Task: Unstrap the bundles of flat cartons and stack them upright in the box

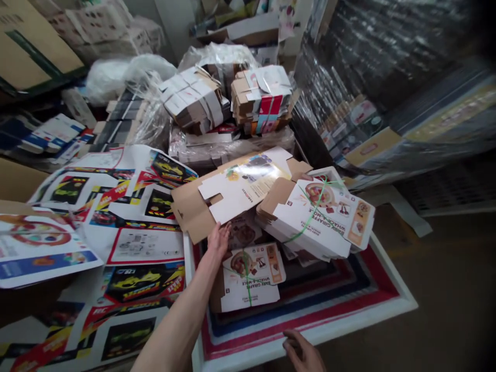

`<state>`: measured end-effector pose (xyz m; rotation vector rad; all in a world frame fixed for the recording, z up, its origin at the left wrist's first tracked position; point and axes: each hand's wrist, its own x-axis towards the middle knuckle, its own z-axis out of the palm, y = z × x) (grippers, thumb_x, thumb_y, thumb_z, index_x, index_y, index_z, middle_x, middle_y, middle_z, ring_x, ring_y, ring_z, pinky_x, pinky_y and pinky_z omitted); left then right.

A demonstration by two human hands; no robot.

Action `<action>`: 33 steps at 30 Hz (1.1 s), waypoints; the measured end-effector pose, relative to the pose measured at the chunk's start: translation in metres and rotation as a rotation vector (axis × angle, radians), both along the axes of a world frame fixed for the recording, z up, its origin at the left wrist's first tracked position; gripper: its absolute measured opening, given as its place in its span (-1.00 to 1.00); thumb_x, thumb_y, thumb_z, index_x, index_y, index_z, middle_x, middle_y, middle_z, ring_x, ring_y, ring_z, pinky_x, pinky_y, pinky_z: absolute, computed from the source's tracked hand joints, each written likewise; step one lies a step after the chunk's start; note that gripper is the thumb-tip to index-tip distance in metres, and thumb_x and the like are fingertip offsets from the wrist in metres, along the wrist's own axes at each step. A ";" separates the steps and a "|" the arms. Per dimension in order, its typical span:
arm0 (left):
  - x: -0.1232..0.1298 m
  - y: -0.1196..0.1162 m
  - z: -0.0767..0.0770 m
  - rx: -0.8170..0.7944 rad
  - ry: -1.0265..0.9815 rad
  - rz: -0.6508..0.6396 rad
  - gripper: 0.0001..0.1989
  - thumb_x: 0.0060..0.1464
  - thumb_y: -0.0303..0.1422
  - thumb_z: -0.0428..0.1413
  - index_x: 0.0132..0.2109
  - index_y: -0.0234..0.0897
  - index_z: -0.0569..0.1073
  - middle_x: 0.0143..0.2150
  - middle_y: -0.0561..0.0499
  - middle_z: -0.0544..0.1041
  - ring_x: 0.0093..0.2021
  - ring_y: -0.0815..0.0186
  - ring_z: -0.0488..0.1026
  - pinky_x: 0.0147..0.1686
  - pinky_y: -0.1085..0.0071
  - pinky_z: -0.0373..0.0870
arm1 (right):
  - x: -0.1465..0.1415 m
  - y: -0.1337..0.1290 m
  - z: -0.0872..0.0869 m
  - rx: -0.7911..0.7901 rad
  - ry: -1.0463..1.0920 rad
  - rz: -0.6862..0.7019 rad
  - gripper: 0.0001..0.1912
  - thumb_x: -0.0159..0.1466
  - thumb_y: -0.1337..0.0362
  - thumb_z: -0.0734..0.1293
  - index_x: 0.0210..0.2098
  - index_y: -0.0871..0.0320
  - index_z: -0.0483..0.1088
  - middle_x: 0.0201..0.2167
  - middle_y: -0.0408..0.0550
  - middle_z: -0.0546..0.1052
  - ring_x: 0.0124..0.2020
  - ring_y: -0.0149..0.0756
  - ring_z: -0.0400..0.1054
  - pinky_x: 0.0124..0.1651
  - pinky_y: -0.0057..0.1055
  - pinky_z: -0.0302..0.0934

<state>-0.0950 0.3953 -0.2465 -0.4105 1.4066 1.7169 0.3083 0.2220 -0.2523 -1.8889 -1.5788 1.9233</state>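
My left hand reaches over the stacked cartons. Its fingers are stretched out and meet the lower edge of a flattened white and brown carton. To the right of that, a thick bundle of flat whack-a-mole boxes lies tilted, tied with green string. A smaller tied bundle of the same boxes sits just below my left hand. Near the bottom edge, my right hand is partly in view with fingers curved and apart, holding nothing visible. It is by the white rim of a red and blue striped surface.
Printed sheets with race cars spread along the left. Behind are strapped carton bundles and another bundle on plastic wrapping. A film-wrapped stack rises at right. An open carton juts in at left.
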 end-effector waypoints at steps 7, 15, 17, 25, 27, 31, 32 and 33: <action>-0.060 0.018 -0.020 0.020 0.280 -0.187 -0.87 0.21 -0.41 0.14 -0.19 -0.22 0.29 -0.09 -0.07 0.54 0.00 0.17 0.65 0.20 0.13 0.54 | -0.024 0.077 -0.035 0.152 -0.085 0.267 -0.46 0.35 -0.04 0.16 0.12 0.14 0.45 -0.02 0.14 0.67 0.01 -0.02 0.57 0.13 -0.08 0.43; -0.003 -0.100 -0.130 -0.379 0.626 -0.922 -0.52 -0.08 -0.24 0.43 -0.01 -0.26 0.55 0.24 -0.36 0.54 0.38 -0.24 0.33 0.49 -0.16 0.07 | -0.149 0.177 -0.124 0.636 -0.159 0.769 -0.43 0.44 0.17 0.22 0.36 0.31 0.27 0.39 0.25 0.39 0.41 0.08 0.26 0.49 0.00 0.16; 0.012 -0.117 -0.153 -0.433 0.711 -1.078 -0.56 0.06 -0.18 0.35 0.06 -0.24 0.57 0.31 -0.33 0.49 0.44 -0.27 0.24 0.51 -0.20 -0.07 | -0.172 0.184 -0.150 0.659 -0.192 0.811 -0.41 0.47 0.09 0.21 0.38 0.30 0.25 0.39 0.31 0.37 0.39 0.19 0.25 0.49 0.18 0.10; 0.055 -0.179 -0.153 -0.511 0.833 -1.324 -0.41 0.32 0.02 0.13 0.35 -0.18 0.43 0.40 -0.24 0.42 0.45 -0.16 0.23 0.52 -0.17 -0.14 | -0.147 0.129 -0.160 0.652 -0.291 0.931 -0.52 0.52 0.10 0.15 0.26 0.27 0.37 0.27 0.22 0.50 0.34 0.13 0.29 0.46 0.17 0.01; 0.060 -0.185 -0.150 -0.538 0.808 -1.320 -0.39 0.33 -0.01 0.12 0.35 -0.27 0.43 0.39 -0.30 0.42 0.43 -0.21 0.24 0.51 -0.20 -0.11 | -0.148 0.126 -0.157 0.655 -0.313 0.953 -0.55 0.53 0.12 0.12 0.20 0.26 0.41 0.19 0.21 0.55 0.27 0.12 0.34 0.40 0.15 0.06; 0.057 -0.182 -0.156 -0.511 0.744 -1.220 -0.44 0.27 -0.06 0.20 0.25 -0.35 0.52 0.31 -0.36 0.49 0.39 -0.29 0.29 0.50 -0.23 -0.13 | -0.161 0.131 -0.160 0.650 -0.324 0.974 -0.53 0.54 0.12 0.06 0.12 0.27 0.45 0.12 0.24 0.58 0.19 0.18 0.39 0.33 0.17 0.09; 0.056 -0.181 -0.160 -0.495 0.721 -1.175 -0.47 0.25 -0.08 0.21 0.21 -0.32 0.55 0.30 -0.34 0.51 0.39 -0.28 0.29 0.50 -0.22 -0.13 | -0.162 0.132 -0.162 0.648 -0.319 0.972 -0.51 0.53 0.12 0.06 0.14 0.29 0.44 0.15 0.25 0.56 0.21 0.19 0.37 0.34 0.17 0.08; 0.054 -0.180 -0.165 -0.482 0.689 -1.119 -0.50 0.23 -0.09 0.22 0.18 -0.31 0.57 0.28 -0.33 0.53 0.39 -0.27 0.30 0.50 -0.20 -0.10 | -0.162 0.133 -0.163 0.643 -0.312 0.968 -0.51 0.53 0.11 0.06 0.16 0.29 0.43 0.16 0.25 0.56 0.22 0.20 0.36 0.34 0.16 0.09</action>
